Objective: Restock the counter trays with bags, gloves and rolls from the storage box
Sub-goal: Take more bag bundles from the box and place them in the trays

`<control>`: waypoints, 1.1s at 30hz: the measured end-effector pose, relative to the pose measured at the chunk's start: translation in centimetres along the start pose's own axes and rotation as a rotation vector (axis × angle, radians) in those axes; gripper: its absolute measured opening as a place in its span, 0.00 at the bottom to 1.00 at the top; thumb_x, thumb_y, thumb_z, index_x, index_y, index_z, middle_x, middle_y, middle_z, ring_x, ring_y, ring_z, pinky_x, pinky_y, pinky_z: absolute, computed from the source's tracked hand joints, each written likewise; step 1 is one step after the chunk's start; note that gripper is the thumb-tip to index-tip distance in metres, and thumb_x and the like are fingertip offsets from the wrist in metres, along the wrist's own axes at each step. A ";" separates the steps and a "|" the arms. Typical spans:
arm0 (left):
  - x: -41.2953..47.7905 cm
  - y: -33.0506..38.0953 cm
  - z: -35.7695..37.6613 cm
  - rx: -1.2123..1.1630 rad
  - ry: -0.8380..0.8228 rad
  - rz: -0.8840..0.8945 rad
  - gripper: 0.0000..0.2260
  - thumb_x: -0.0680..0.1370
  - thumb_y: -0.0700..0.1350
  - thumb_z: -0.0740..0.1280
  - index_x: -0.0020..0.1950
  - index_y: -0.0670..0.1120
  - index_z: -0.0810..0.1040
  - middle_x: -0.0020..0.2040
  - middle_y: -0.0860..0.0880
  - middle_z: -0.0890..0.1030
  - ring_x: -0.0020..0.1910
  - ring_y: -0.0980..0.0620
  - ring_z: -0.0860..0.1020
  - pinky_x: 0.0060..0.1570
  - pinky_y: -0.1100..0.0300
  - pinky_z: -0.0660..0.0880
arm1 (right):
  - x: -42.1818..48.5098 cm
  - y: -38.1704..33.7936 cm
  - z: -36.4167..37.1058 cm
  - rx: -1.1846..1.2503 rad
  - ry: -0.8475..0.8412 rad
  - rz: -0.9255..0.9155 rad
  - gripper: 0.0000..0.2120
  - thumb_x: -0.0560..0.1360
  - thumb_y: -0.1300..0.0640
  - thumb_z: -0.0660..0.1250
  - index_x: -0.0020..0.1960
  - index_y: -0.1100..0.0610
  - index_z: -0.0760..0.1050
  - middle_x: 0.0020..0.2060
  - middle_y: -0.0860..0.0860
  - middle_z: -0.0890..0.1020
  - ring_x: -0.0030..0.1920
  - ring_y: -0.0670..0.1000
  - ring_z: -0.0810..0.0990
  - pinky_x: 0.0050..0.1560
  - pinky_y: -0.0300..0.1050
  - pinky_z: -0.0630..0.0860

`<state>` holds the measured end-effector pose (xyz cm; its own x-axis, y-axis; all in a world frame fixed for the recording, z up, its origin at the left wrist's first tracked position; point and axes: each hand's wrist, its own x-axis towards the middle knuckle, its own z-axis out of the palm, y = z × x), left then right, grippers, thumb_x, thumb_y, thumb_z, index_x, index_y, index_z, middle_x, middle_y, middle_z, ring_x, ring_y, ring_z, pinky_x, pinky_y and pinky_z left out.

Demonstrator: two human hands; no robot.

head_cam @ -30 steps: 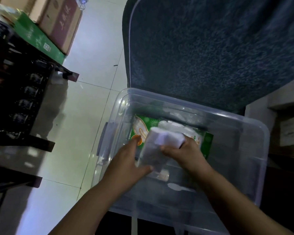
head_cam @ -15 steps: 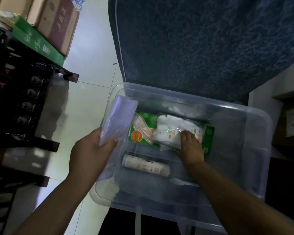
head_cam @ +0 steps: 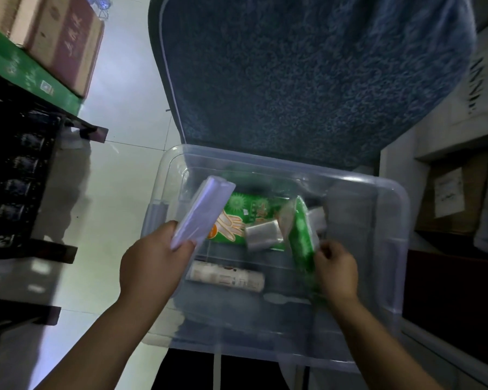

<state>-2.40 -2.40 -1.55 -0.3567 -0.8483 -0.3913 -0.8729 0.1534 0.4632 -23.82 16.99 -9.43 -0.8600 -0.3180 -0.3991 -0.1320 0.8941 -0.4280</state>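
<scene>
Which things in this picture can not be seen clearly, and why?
Head view:
- Counter trays: outside the frame.
- Green pack in the right hand: motion blur, print unreadable.
- Printed roll in the storage box: text too small.
- Left hand holds a clear bag bundle: count hidden.

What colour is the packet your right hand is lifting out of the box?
Green with a pale printed pattern, on the packet in the right hand; head view, somewhat blurred.

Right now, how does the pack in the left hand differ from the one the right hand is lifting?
The clear bag pack is plain and translucent; the green glove pack is printed. The left hand holds the clear pack over the storage box rim; the right hand tilts the green pack on edge inside. Both are gripped at their near ends.
</scene>
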 end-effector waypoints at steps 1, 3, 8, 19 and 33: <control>-0.1 0.1 0.1 0.001 -0.009 0.013 0.07 0.74 0.51 0.67 0.38 0.50 0.74 0.29 0.49 0.78 0.30 0.47 0.75 0.30 0.63 0.68 | -0.3 0.4 -0.6 0.022 -0.023 0.052 0.07 0.74 0.64 0.64 0.50 0.60 0.78 0.45 0.61 0.84 0.45 0.62 0.81 0.39 0.46 0.71; -0.2 0.4 0.2 0.010 -0.022 0.033 0.08 0.74 0.51 0.67 0.38 0.49 0.73 0.30 0.48 0.78 0.31 0.44 0.76 0.31 0.59 0.71 | -0.8 0.8 -1.4 -0.011 0.002 0.060 0.14 0.74 0.67 0.62 0.60 0.63 0.73 0.54 0.62 0.80 0.53 0.62 0.78 0.48 0.49 0.73; 0.0 0.3 0.9 0.026 -0.036 0.079 0.07 0.74 0.51 0.67 0.38 0.52 0.72 0.29 0.50 0.77 0.30 0.45 0.76 0.31 0.60 0.71 | -1.0 0.2 0.4 -0.317 0.043 -0.287 0.17 0.65 0.73 0.66 0.54 0.68 0.75 0.47 0.66 0.80 0.47 0.66 0.77 0.45 0.55 0.74; 0.6 -0.7 2.6 0.099 -0.019 0.078 0.04 0.73 0.50 0.68 0.42 0.51 0.77 0.31 0.48 0.80 0.31 0.45 0.77 0.29 0.65 0.67 | 6.2 -2.0 9.6 -0.687 -0.342 -0.769 0.26 0.70 0.66 0.65 0.67 0.57 0.67 0.64 0.57 0.74 0.65 0.57 0.70 0.68 0.53 0.61; -0.2 2.1 1.0 0.059 -0.081 0.214 0.03 0.74 0.48 0.66 0.40 0.55 0.74 0.28 0.53 0.73 0.28 0.47 0.75 0.28 0.64 0.68 | 4.3 -2.6 1.8 -0.491 -0.133 -0.853 0.11 0.55 0.59 0.79 0.36 0.52 0.82 0.34 0.50 0.82 0.40 0.56 0.80 0.48 0.48 0.68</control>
<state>-4.49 -1.36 -1.29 -0.5592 -0.7503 -0.3525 -0.7915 0.3567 0.4963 -26.29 12.72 -11.51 -0.3233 -0.9217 -0.2142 -0.8962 0.3709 -0.2434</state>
